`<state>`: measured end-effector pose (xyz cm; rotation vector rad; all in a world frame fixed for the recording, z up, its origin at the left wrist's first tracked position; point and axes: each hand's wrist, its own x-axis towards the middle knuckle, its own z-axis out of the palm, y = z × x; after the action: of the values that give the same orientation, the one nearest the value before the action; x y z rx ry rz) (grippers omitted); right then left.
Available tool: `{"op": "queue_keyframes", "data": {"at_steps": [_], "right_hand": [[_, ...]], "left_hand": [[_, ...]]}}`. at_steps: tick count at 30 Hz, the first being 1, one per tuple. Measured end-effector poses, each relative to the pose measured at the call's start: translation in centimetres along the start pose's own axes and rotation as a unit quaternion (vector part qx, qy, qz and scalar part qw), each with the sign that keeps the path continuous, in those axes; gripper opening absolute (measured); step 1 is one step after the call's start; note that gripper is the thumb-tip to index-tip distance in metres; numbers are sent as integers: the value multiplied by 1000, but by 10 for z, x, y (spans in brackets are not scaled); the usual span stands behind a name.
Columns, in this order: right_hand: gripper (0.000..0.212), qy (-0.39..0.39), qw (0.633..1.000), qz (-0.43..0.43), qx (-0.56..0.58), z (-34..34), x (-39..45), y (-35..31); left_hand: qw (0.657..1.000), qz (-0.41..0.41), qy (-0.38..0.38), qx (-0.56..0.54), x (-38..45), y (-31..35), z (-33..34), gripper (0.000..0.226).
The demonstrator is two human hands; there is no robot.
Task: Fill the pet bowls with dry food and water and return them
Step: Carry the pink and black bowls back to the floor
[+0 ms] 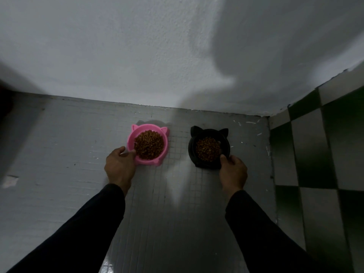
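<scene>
Left hand (120, 164) grip closed on pink bowl (131, 139) rim; right hand (233, 172) apparently pinching black bowl (192, 146).

Two pet bowls, one pink bowl (131, 141) and one black bowl (192, 148), both holding kibble.

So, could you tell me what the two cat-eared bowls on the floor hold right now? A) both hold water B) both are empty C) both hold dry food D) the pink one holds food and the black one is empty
C: brown kibble fills the pink bowl, held at its rim by the left hand, and the black bowl, held by the right hand.
</scene>
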<state>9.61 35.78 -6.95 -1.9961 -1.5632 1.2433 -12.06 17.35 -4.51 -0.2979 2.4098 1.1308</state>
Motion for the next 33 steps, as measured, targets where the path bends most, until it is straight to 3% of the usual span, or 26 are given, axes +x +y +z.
{"op": "queue_keyframes", "data": {"at_steps": [4, 8, 11, 14, 17, 19, 23, 27, 33], "right_hand": [[28, -34, 994, 4, -107, -6, -9, 1], [41, -160, 968, 14, -195, -24, -38, -19], [57, -250, 906, -62, -335, -45, -64, -33], [66, -297, 842, -115, -436, -72, -88, -54], [71, -346, 787, -132, -493, -105, -116, -88], [71, -363, 770, -148, -503, -130, -138, -116], [69, -363, 759, -185, -508, -186, -185, -173], [65, -358, 761, -200, -502, -252, -235, -237], [52, -338, 783, -207, -479, -337, -302, -320]], "left_hand": [[993, 44, -63, 92, -22, 6, -11, 42], [966, 98, -117, 207, -49, 19, -29, 19], [921, 149, -162, 322, -70, 28, -52, 30], [856, 166, -199, 447, -88, 42, -82, 55], [814, 194, -213, 505, -117, 72, -117, 59], [795, 206, -219, 527, -140, 96, -142, 58], [772, 223, -236, 547, -191, 150, -194, 57], [771, 242, -260, 529, -247, 206, -252, 57], [756, 290, -258, 526, -326, 287, -327, 56]]}}
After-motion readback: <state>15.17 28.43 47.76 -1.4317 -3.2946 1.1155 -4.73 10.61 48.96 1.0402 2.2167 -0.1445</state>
